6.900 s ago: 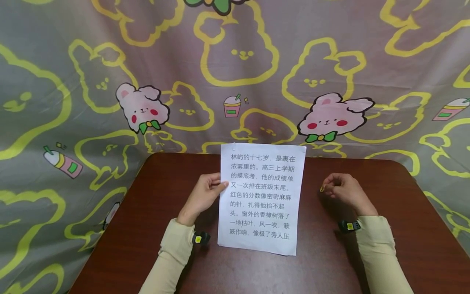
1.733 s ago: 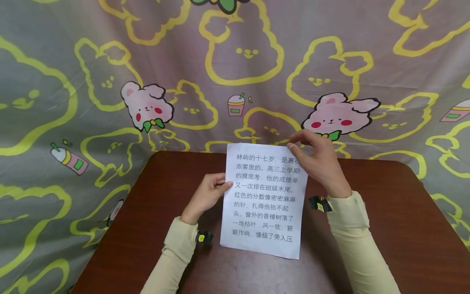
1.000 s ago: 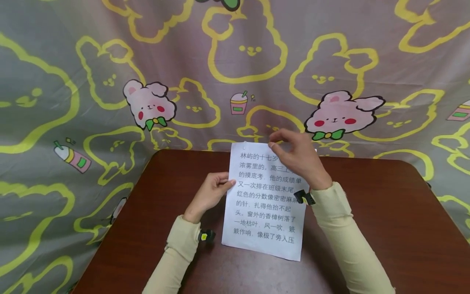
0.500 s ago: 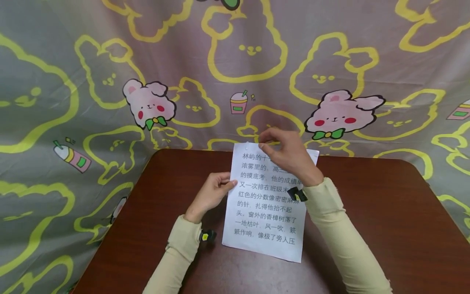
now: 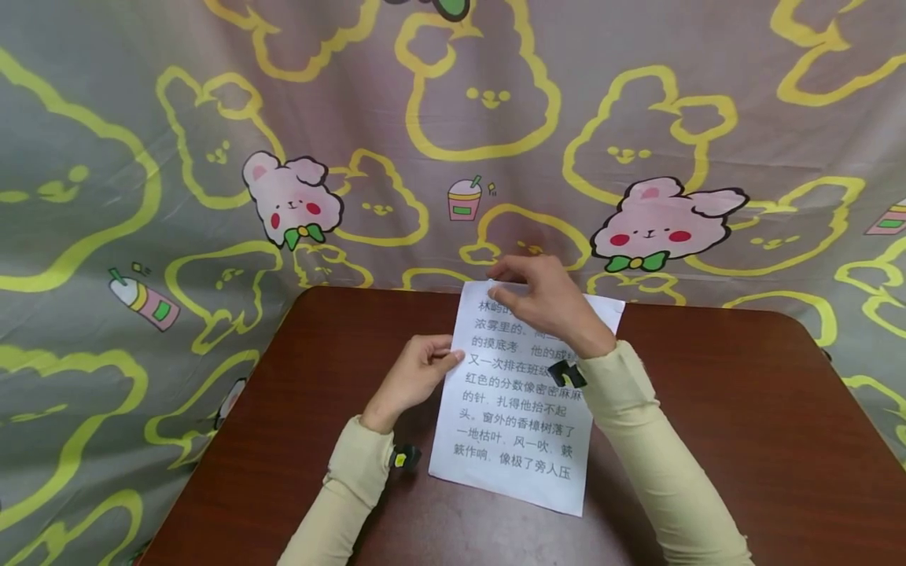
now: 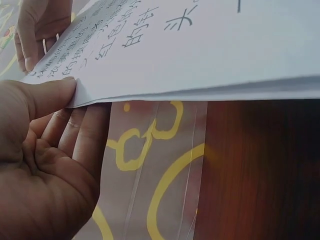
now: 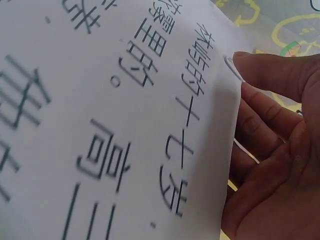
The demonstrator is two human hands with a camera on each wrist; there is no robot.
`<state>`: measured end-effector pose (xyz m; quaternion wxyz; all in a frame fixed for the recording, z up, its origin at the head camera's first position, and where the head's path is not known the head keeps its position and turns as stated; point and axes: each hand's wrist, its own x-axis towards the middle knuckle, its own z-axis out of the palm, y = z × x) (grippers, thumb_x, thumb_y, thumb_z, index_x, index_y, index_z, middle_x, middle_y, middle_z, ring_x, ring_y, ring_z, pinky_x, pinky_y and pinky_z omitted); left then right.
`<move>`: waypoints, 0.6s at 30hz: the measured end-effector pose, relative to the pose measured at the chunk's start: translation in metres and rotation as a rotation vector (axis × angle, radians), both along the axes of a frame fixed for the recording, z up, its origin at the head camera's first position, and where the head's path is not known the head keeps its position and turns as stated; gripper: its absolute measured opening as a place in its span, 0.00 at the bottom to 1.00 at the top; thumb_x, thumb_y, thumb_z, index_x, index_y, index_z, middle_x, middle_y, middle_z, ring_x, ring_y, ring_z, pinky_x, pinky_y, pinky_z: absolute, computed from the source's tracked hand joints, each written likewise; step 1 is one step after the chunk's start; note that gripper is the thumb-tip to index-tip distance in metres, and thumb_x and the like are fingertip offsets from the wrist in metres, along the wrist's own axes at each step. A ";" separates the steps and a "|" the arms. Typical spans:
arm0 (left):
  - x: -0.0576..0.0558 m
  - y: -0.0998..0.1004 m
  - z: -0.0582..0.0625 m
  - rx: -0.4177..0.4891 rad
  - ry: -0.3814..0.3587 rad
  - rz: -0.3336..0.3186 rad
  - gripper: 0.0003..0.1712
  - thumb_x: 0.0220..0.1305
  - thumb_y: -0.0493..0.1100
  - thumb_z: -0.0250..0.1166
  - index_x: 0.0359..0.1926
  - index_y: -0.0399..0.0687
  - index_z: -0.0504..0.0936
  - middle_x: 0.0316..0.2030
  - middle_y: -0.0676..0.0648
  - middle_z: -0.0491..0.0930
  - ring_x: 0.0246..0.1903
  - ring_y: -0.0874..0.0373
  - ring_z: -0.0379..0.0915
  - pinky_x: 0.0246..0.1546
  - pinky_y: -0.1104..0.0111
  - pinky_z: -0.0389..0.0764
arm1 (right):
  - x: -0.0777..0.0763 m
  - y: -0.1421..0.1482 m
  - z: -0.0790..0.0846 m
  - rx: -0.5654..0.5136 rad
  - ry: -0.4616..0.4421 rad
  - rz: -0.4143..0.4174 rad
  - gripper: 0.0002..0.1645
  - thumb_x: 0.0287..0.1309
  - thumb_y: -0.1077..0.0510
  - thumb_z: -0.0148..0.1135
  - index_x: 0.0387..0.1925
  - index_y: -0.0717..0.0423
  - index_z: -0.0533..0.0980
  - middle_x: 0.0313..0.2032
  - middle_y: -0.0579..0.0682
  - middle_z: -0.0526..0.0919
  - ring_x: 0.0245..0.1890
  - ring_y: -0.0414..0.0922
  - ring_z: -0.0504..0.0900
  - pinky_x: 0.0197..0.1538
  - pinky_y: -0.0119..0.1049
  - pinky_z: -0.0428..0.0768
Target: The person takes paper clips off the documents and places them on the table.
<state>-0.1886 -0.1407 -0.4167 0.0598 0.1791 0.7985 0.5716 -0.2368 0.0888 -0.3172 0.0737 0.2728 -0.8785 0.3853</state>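
Upright above the table, a small stack of printed paper sheets [image 5: 520, 424] leans slightly to the right. My left hand [image 5: 414, 377] pinches its left edge, thumb in front and fingers behind; in the left wrist view the edge of the sheets [image 6: 225, 75] shows more than one layer. At the top left corner my right hand [image 5: 548, 303] pinches a pale paper clip, thumb in front, other fingers behind the sheets. The right wrist view shows the paper clip's loop [image 7: 232, 66] at the thumb tip, the rest covered by the thumb.
A dark red-brown table [image 5: 729, 409] with rounded far corners lies below the hands. Behind it hangs a grey curtain [image 5: 396, 47] printed with yellow outlines and pink rabbits. Each wrist carries a small black camera, such as the left wrist camera [image 5: 405, 458].
My right hand, earlier off to the right with a small yellow clip, has moved left along the top edge to the left corner. The sheets have tilted and shifted slightly right with my left hand.
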 end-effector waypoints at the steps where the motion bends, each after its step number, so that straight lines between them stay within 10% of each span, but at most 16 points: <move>1: 0.000 0.000 0.000 -0.003 -0.004 0.000 0.14 0.76 0.33 0.59 0.56 0.33 0.84 0.45 0.34 0.90 0.34 0.59 0.88 0.37 0.71 0.85 | 0.000 -0.001 0.000 0.006 0.000 0.000 0.12 0.64 0.59 0.70 0.48 0.55 0.86 0.47 0.53 0.91 0.51 0.51 0.90 0.57 0.51 0.84; 18: 0.000 0.001 -0.004 -0.006 -0.008 -0.004 0.12 0.75 0.33 0.59 0.53 0.34 0.85 0.42 0.35 0.90 0.31 0.63 0.86 0.35 0.72 0.84 | 0.001 -0.003 -0.003 -0.052 -0.008 0.000 0.04 0.62 0.63 0.72 0.39 0.55 0.86 0.39 0.53 0.92 0.41 0.48 0.90 0.51 0.48 0.85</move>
